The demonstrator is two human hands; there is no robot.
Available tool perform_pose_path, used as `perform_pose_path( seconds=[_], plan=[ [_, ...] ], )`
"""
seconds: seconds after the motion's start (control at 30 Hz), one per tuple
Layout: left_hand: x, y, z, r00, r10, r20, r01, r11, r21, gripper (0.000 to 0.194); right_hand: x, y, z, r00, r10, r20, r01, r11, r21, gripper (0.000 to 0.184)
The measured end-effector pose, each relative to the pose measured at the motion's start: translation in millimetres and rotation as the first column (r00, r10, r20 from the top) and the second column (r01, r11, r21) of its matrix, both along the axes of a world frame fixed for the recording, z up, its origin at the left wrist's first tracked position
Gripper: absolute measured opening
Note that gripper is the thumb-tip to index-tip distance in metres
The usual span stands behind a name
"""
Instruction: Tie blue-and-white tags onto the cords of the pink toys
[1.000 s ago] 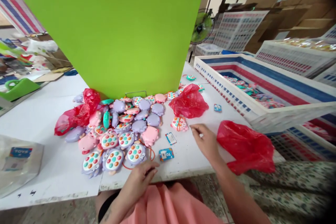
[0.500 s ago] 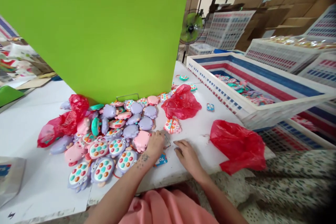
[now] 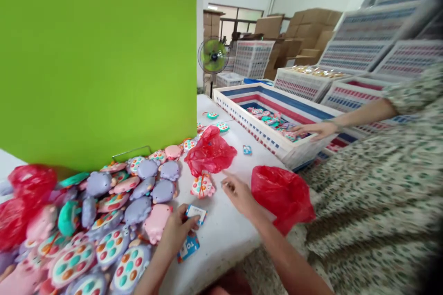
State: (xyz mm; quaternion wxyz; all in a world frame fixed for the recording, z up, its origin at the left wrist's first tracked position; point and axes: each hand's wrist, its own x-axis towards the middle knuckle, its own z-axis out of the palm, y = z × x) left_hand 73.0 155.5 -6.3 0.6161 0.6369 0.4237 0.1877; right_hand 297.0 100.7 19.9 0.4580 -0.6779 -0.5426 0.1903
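Note:
My left hand (image 3: 178,228) pinches a small white and blue card (image 3: 196,213) just above the white table (image 3: 224,235). A second blue card (image 3: 189,246) lies under that hand. My right hand (image 3: 237,192) hovers over the table with its fingers curled, beside a pink toy with coloured buttons (image 3: 202,185); whether it holds anything is hidden. To the left spreads a pile of purple, pink and teal animal-shaped button toys (image 3: 114,212).
A tall green board (image 3: 97,64) stands behind the pile. Red plastic bags (image 3: 209,152) (image 3: 282,193) (image 3: 20,193) lie on the table. A white crate (image 3: 277,140) holds more toys, and another person's hand (image 3: 313,130) reaches into it. More crates, cardboard boxes and a fan (image 3: 213,55) stand behind.
The view has swung right. My left hand has lifted the small card off the table. My right hand has moved up toward the pink toy. Another person's arm has come into view.

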Motion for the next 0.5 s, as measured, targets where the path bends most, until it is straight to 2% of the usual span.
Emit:
perform_pose_path(
  seconds=[0.07, 0.17, 0.2, 0.23, 0.3, 0.37, 0.43, 0.5],
  plan=[
    [-3.1, -5.0, 2.7, 0.999, 0.018, 0.047, -0.016, 0.999, -0.046, 0.033, 40.3, 29.4, 27.6, 0.994, -0.108, -0.028, 0.111, 0.987, 0.114, 0.056],
    [-6.4, -12.5, 13.0, 0.997, 0.044, 0.057, -0.039, 0.996, -0.08, 0.036, 101.3, 85.7, 67.7, 0.942, -0.276, -0.19, 0.323, 0.9, 0.293, 0.075],
    [-7.6, -14.7, 16.4, 0.997, 0.054, 0.056, -0.049, 0.995, -0.084, 0.036, 117.6, 104.9, 79.4, 0.917, -0.315, -0.244, 0.382, 0.87, 0.314, 0.076],
    [-8.9, -16.5, 19.1, 0.997, 0.062, 0.055, -0.057, 0.995, -0.086, 0.036, 130.6, 122.9, 90.1, 0.906, -0.335, -0.26, 0.406, 0.862, 0.303, 0.077],
    [-12.3, -18.7, 20.5, 0.997, 0.067, 0.047, -0.063, 0.994, -0.089, 0.036, 146.8, 153.0, 109.5, 0.912, -0.316, -0.261, 0.384, 0.881, 0.275, 0.081],
    [-16.2, -18.7, 16.2, 0.997, 0.062, 0.04, -0.058, 0.994, -0.095, 0.037, 152.6, 174.3, 125.8, 0.935, -0.285, -0.211, 0.341, 0.885, 0.316, 0.082],
    [-20.0, -17.5, 8.7, 0.999, 0.037, 0.035, -0.033, 0.994, -0.1, 0.039, 153.3, 188.8, 136.6, 0.937, -0.31, -0.159, 0.349, 0.837, 0.422, 0.081],
    [-22.9, -16.9, 1.8, 0.999, 0.023, 0.039, -0.019, 0.994, -0.103, 0.041, 152.8, 198.9, 139.2, 0.908, -0.37, -0.197, 0.419, 0.793, 0.443, 0.077]
  ],
)
